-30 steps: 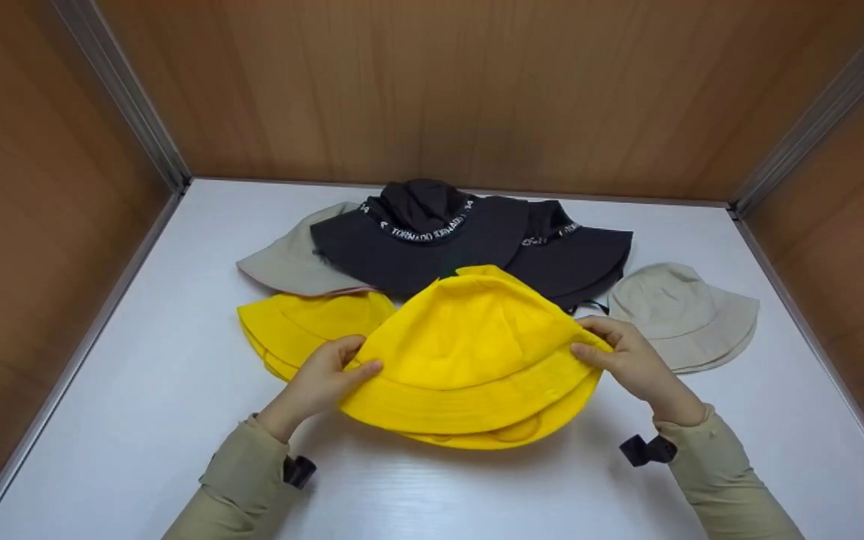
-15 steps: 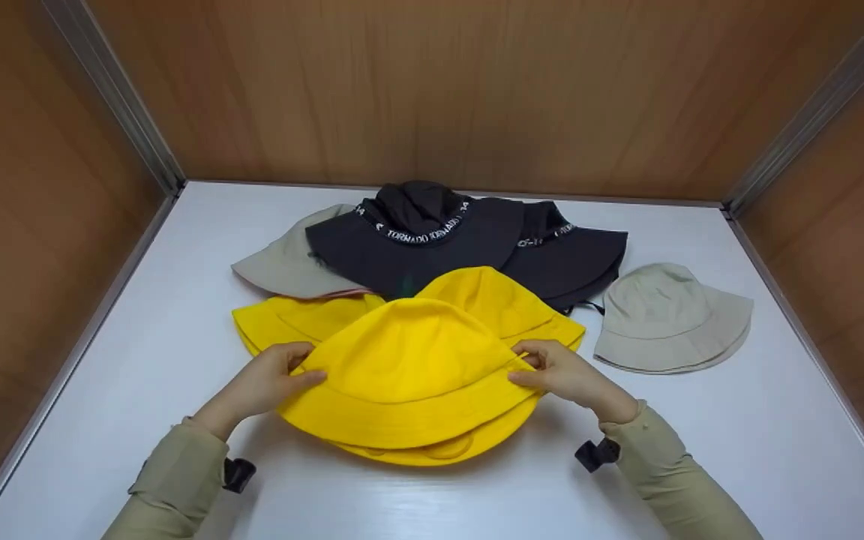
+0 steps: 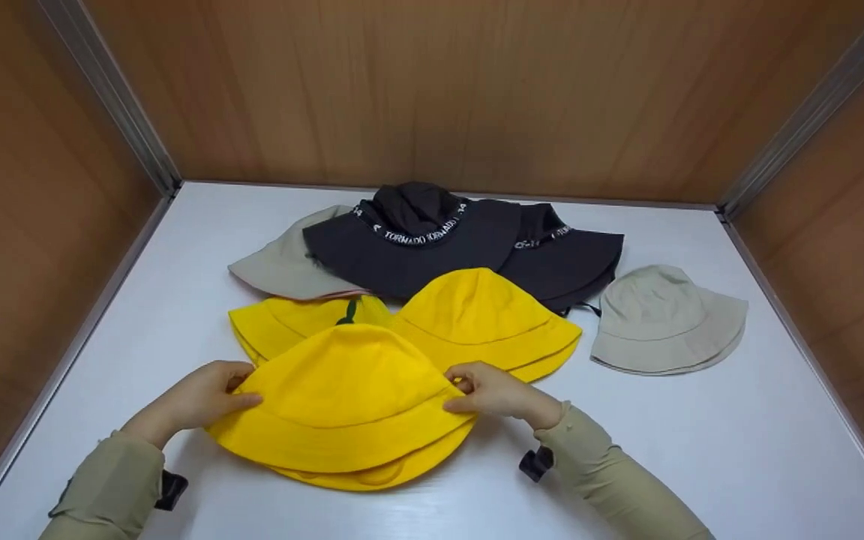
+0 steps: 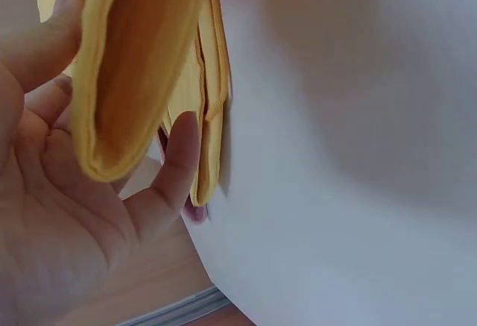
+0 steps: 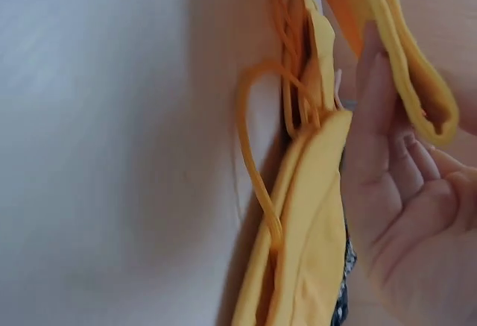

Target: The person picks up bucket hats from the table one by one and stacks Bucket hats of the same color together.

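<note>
both hands, left hand (image 3: pixel 203 397) and right hand (image 3: pixel 493 390), pinch the brim of a yellow hat (image 3: pixel 342 405) and have drawn it off a second yellow hat (image 3: pixel 481 319) toward the surface's (image 3: pixel 702 450) front-left edge, leaving that one uncovered mid-surface before the black hats (image 3: pixel 432 240); a separating pull, by the look of it.

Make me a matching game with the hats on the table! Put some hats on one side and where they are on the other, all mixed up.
Things:
1. yellow hat in both hands
2. black hat with white letters
3. beige hat alone
4. beige hat partly hidden

Places:
A. far right, touching no other hat
B. nearest the person, its brim pinched on both sides
C. back left, tucked under a black brim
D. back middle, lying on top of other hats

Pairs: 1-B, 2-D, 3-A, 4-C
</note>
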The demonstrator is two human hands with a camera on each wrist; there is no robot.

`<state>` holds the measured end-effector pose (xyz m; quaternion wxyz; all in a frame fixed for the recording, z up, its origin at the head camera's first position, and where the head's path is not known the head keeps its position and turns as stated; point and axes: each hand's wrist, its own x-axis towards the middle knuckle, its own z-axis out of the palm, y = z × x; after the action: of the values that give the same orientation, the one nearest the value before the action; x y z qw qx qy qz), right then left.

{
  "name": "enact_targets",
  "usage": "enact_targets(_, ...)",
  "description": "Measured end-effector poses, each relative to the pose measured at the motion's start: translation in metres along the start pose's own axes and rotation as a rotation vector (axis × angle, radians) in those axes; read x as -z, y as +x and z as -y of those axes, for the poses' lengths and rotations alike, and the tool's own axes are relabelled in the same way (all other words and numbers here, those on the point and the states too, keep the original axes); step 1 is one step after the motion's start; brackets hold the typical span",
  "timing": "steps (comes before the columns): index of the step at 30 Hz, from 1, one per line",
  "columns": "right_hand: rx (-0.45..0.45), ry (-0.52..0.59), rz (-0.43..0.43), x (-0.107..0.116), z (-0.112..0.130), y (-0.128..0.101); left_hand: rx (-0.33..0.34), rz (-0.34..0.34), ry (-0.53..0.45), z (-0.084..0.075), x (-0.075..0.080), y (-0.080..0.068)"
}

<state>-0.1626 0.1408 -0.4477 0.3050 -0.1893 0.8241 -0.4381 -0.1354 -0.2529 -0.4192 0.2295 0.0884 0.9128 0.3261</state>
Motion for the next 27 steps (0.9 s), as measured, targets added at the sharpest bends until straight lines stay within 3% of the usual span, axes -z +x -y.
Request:
enact_targets(5, 0.006, -0.023, 0.067, -0.020, 0.008, 0.014, 0.060, 0.000, 0.075, 0.014, 0.009, -0.010)
enact_targets(10, 0.012, -0.100, 0.073, -0.033, 0.014, 0.021, 0.112, 0.012, 0.139, 0.024, 0.013, -0.013)
enact_targets(18, 0.029, -0.156, 0.081, -0.042, 0.013, 0.028, 0.095, 0.037, 0.139, 0.033, 0.015, -0.011)
enact_targets(27, 0.017, -0.198, 0.090, -0.052, 0.016, 0.038, 0.188, 0.053, 0.145, 0.041, 0.015, -0.013)
